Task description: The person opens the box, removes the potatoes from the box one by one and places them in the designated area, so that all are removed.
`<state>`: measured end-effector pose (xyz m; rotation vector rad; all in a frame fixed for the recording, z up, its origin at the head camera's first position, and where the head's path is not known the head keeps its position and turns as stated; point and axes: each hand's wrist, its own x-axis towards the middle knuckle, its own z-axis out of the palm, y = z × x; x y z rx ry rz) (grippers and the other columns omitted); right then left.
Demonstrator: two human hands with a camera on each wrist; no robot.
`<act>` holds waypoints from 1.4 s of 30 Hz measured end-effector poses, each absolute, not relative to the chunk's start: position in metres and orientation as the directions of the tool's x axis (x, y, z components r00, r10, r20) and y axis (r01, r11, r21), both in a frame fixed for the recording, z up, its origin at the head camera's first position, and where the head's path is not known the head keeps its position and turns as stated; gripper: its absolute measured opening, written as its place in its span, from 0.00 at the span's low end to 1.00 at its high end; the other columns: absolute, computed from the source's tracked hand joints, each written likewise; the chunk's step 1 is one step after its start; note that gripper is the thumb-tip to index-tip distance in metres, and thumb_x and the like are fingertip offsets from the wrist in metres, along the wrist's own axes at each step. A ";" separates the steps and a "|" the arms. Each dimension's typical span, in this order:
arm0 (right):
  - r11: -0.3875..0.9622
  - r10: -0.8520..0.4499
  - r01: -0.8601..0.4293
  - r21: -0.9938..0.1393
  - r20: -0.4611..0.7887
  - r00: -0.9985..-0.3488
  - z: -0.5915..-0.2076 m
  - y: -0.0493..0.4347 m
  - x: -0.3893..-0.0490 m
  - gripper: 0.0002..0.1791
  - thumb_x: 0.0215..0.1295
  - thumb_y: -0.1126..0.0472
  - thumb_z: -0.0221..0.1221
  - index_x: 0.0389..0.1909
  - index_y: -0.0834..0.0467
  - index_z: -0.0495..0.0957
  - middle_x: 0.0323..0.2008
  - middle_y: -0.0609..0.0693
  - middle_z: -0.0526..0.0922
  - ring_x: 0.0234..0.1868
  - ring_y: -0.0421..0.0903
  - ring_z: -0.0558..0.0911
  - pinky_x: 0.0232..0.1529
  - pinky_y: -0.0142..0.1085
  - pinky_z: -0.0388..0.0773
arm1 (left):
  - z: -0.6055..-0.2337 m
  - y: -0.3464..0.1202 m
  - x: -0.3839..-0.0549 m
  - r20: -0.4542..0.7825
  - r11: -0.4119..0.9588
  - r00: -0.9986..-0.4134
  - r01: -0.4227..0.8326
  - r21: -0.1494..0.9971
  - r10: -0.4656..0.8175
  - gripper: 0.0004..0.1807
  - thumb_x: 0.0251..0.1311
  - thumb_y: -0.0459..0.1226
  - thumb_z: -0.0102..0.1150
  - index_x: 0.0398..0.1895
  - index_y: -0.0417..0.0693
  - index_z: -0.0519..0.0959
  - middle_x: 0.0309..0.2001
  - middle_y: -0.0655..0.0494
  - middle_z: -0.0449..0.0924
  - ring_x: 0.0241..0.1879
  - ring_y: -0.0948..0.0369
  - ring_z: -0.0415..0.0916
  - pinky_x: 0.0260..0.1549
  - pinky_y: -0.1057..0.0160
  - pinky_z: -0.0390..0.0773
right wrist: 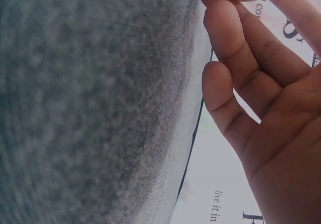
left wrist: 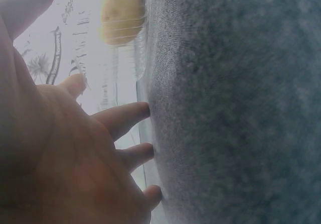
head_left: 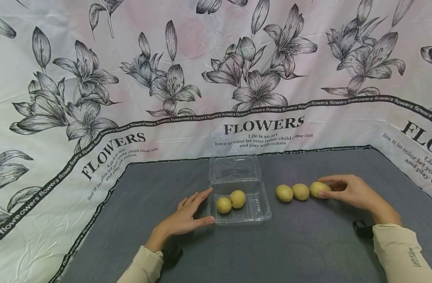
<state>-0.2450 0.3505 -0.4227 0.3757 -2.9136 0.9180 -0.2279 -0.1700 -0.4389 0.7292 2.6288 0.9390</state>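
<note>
A clear plastic clamshell box (head_left: 258, 212) lies on the table with its lid (head_left: 234, 169) raised at the back. Two round yellow fruits, a left one (head_left: 224, 205) and a right one (head_left: 237, 199), sit inside it. At the box's left side my left hand (head_left: 184, 218) has its fingers spread, holding nothing; its thumb tip and index finger are by the rim. To the right of the box, three similar fruits form a row: one (head_left: 284, 193), a middle one (head_left: 301, 192) and an end one (head_left: 319, 190). My right hand (head_left: 354, 192) pinches the end fruit between thumb and fingers.
A dark grey cloth (head_left: 290, 247) covers the table. Behind and at the sides hangs a white curtain (head_left: 187, 137) with flower prints and lettering, meeting the table's back edge just behind the raised lid. Dark straps circle both wrists.
</note>
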 end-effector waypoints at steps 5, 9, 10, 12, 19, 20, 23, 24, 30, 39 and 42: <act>0.790 -0.223 -0.249 -0.561 0.116 -0.968 -0.422 0.348 -0.246 0.29 0.62 0.46 0.71 0.60 0.57 0.83 0.44 0.56 0.90 0.35 0.29 0.81 0.33 0.31 0.77 | -0.439 -0.170 -0.228 -0.079 0.672 -0.843 0.363 0.645 0.532 0.48 0.67 0.63 0.57 0.83 0.70 0.44 0.83 0.60 0.48 0.83 0.44 0.34 0.75 0.30 0.31; 0.787 -0.227 -0.244 -0.567 0.103 -0.968 -0.422 0.347 -0.247 0.29 0.62 0.47 0.72 0.60 0.58 0.83 0.43 0.55 0.90 0.34 0.29 0.82 0.33 0.31 0.77 | -0.439 -0.170 -0.228 -0.078 0.671 -0.843 0.363 0.646 0.531 0.48 0.67 0.63 0.57 0.83 0.70 0.44 0.82 0.60 0.49 0.83 0.44 0.34 0.75 0.29 0.31; 0.788 -0.227 -0.244 -0.566 0.102 -0.969 -0.422 0.346 -0.247 0.29 0.61 0.47 0.72 0.60 0.58 0.83 0.43 0.55 0.90 0.34 0.30 0.82 0.33 0.31 0.77 | -0.439 -0.170 -0.228 -0.078 0.671 -0.843 0.364 0.646 0.532 0.48 0.67 0.63 0.56 0.83 0.70 0.44 0.82 0.60 0.49 0.83 0.44 0.34 0.75 0.29 0.31; 0.789 -0.229 -0.245 -0.564 0.101 -0.968 -0.422 0.346 -0.247 0.29 0.61 0.47 0.72 0.60 0.58 0.83 0.42 0.55 0.90 0.34 0.30 0.82 0.33 0.31 0.78 | -0.439 -0.171 -0.228 -0.078 0.670 -0.843 0.364 0.647 0.533 0.48 0.67 0.63 0.57 0.83 0.70 0.44 0.82 0.60 0.49 0.83 0.44 0.33 0.75 0.29 0.31; 0.795 -0.235 -0.250 -0.552 0.099 -0.967 -0.421 0.345 -0.246 0.30 0.61 0.46 0.72 0.60 0.58 0.83 0.43 0.56 0.90 0.35 0.31 0.82 0.33 0.32 0.78 | -0.439 -0.170 -0.228 -0.074 0.671 -0.843 0.368 0.644 0.533 0.48 0.67 0.63 0.57 0.83 0.69 0.45 0.82 0.59 0.49 0.83 0.44 0.34 0.74 0.29 0.33; 0.797 -0.236 -0.250 -0.550 0.098 -0.967 -0.421 0.344 -0.246 0.30 0.61 0.46 0.72 0.60 0.58 0.83 0.43 0.56 0.90 0.35 0.31 0.82 0.33 0.32 0.78 | -0.439 -0.170 -0.228 -0.075 0.670 -0.843 0.367 0.645 0.533 0.48 0.67 0.63 0.57 0.83 0.69 0.45 0.82 0.60 0.49 0.83 0.44 0.34 0.74 0.29 0.33; 0.801 -0.237 -0.249 -0.545 0.095 -0.967 -0.421 0.344 -0.246 0.30 0.61 0.46 0.72 0.61 0.58 0.82 0.44 0.57 0.89 0.35 0.33 0.82 0.33 0.33 0.78 | -0.438 -0.171 -0.228 -0.077 0.670 -0.842 0.365 0.646 0.533 0.48 0.67 0.63 0.57 0.84 0.69 0.44 0.83 0.60 0.48 0.83 0.44 0.34 0.75 0.29 0.33; 0.802 -0.237 -0.249 -0.543 0.093 -0.967 -0.421 0.343 -0.246 0.31 0.61 0.46 0.71 0.61 0.58 0.82 0.44 0.57 0.89 0.35 0.33 0.82 0.33 0.33 0.78 | -0.438 -0.171 -0.228 -0.077 0.670 -0.842 0.365 0.647 0.534 0.48 0.67 0.63 0.57 0.84 0.69 0.44 0.83 0.60 0.48 0.83 0.44 0.34 0.75 0.29 0.33; 0.806 -0.232 -0.242 -0.541 0.087 -0.969 -0.421 0.342 -0.246 0.31 0.61 0.45 0.72 0.61 0.58 0.82 0.46 0.59 0.89 0.36 0.35 0.83 0.34 0.33 0.78 | -0.438 -0.171 -0.228 -0.073 0.664 -0.839 0.371 0.649 0.539 0.48 0.67 0.63 0.57 0.83 0.69 0.44 0.83 0.60 0.48 0.83 0.43 0.35 0.75 0.29 0.33; 0.812 -0.234 -0.240 -0.532 0.080 -0.969 -0.422 0.343 -0.246 0.32 0.61 0.44 0.71 0.62 0.58 0.81 0.48 0.61 0.88 0.39 0.42 0.84 0.35 0.35 0.79 | -0.439 -0.171 -0.228 -0.069 0.663 -0.839 0.374 0.648 0.540 0.48 0.67 0.63 0.57 0.83 0.70 0.44 0.83 0.61 0.48 0.83 0.44 0.34 0.75 0.30 0.31; 0.809 -0.236 -0.242 -0.535 0.080 -0.968 -0.421 0.344 -0.246 0.32 0.62 0.44 0.71 0.62 0.57 0.81 0.48 0.60 0.88 0.37 0.37 0.84 0.34 0.34 0.79 | -0.440 -0.171 -0.229 -0.072 0.666 -0.838 0.373 0.646 0.540 0.48 0.67 0.63 0.57 0.83 0.70 0.43 0.83 0.62 0.47 0.83 0.44 0.33 0.75 0.30 0.31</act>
